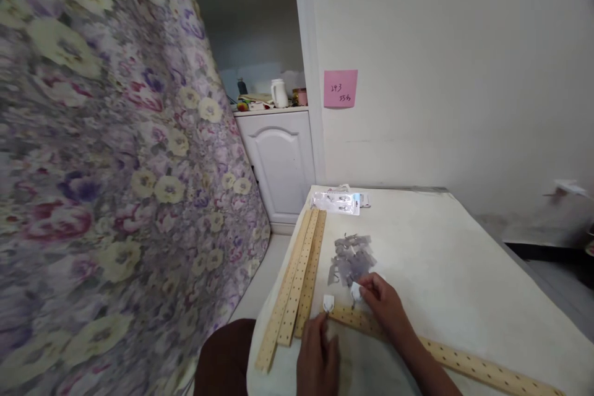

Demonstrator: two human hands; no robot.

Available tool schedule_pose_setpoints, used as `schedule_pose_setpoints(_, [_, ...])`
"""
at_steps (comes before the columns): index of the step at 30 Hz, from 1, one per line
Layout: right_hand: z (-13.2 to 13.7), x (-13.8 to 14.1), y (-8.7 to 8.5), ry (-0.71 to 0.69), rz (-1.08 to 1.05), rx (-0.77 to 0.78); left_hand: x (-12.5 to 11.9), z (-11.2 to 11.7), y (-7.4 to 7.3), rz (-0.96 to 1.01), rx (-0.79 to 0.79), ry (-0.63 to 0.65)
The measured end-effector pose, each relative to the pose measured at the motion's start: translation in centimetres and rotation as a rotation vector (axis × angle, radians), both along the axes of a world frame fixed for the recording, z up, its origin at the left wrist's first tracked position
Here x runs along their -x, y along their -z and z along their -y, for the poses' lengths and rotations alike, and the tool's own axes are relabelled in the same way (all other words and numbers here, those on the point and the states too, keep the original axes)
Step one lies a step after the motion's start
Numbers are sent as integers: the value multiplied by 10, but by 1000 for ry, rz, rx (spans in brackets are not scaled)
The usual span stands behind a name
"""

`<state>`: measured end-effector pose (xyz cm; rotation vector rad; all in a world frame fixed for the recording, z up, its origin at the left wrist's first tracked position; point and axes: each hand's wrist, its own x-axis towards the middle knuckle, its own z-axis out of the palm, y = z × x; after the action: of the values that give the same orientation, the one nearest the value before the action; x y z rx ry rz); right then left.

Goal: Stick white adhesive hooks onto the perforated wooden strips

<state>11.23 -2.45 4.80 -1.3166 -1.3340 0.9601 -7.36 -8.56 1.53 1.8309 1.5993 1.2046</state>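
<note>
Pinched in the fingers of my right hand (pixel 384 304) is a small white hook (pixel 356 292) with a metal end, held just above a perforated wooden strip (pixel 464 359). My left hand (pixel 317 356) is closed at the left end of this strip, its fingertips against the wood. A second white hook (pixel 328 303) sits at that same end, right by my left fingertips. Beyond my right hand lies a pile of clear-backed metal hooks (pixel 352 258) on the white tabletop (pixel 417 247). My right forearm covers part of the strip.
Several more perforated wooden strips (pixel 297 284) lie lengthwise along the table's left side. Clear plastic packaging (pixel 336 203) rests at the far edge. A floral curtain (pixel 139 167) hangs at left; a white cabinet (pixel 281 164) and a wall with a pink note (pixel 340 88) stand behind.
</note>
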Motion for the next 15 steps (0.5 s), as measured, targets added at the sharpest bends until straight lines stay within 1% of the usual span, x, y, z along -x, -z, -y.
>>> schedule_pose_setpoints(3, [8, -4, -1, -2, 15, 10, 2, -6, -9, -26, 17, -11])
schedule_pose_setpoints(6, [13, -15, 5, 50, -43, 57, 1, -11, -17, -49, 46, -9])
schedule_pose_setpoints(8, [15, -31, 13, 120, -130, 103, -1, -14, -22, -53, 63, 7])
schedule_pose_setpoints(11, [17, -62, 26, 225, -167, 135, -4, -18, -27, -65, 98, 32])
schedule_pose_setpoints(13, [18, -81, 34, 294, -100, 152, -5, -20, -29, -79, 126, 35])
schedule_pose_setpoints(15, [18, -95, 39, 312, 21, 181, -6, -22, -29, -90, 145, 33])
